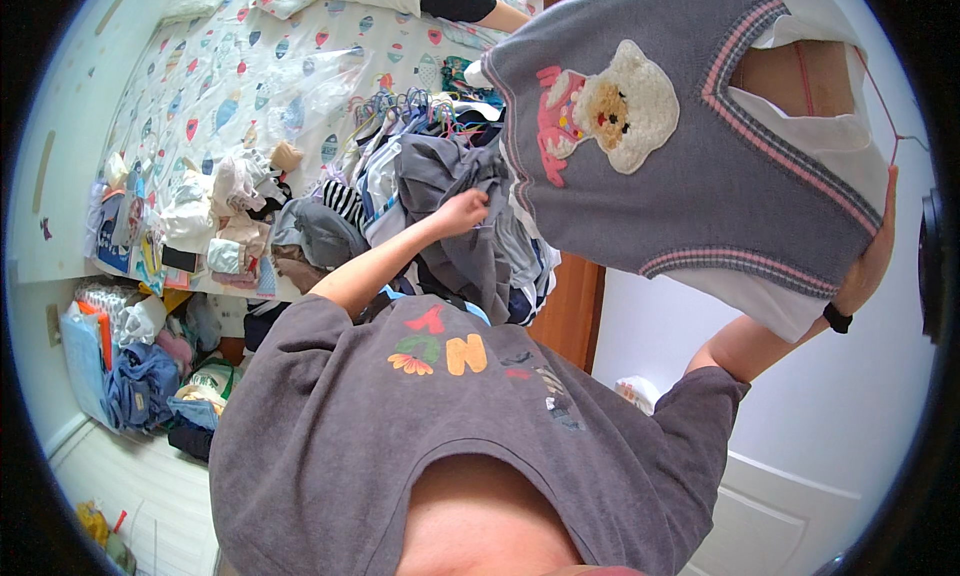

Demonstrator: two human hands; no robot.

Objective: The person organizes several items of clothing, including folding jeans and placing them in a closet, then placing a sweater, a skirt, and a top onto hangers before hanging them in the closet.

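My right hand (874, 264) is raised at the right, partly hidden behind a grey knit vest (600, 223), and holds it up at the shoulder. The vest has a fluffy bear appliqué (634, 107) and pink-striped trim, with a white shirt (780, 313) beneath it. A thin pink wire hanger (885, 99) shows at its neck. My left hand (463, 212), fingers curled and slightly blurred, is over a dark grey garment (435, 174) on the pile of hung clothes; whether it grips the cloth is unclear.
Several coloured hangers (409, 107) cluster on a bed with a fish-print sheet (225, 88). Crumpled clothes (240, 182) and a dark phone-like object (180, 259) lie at its near edge. Another person's leg (506, 17) is at the far end. Bags and folded clothes (142, 384) stand lower left.
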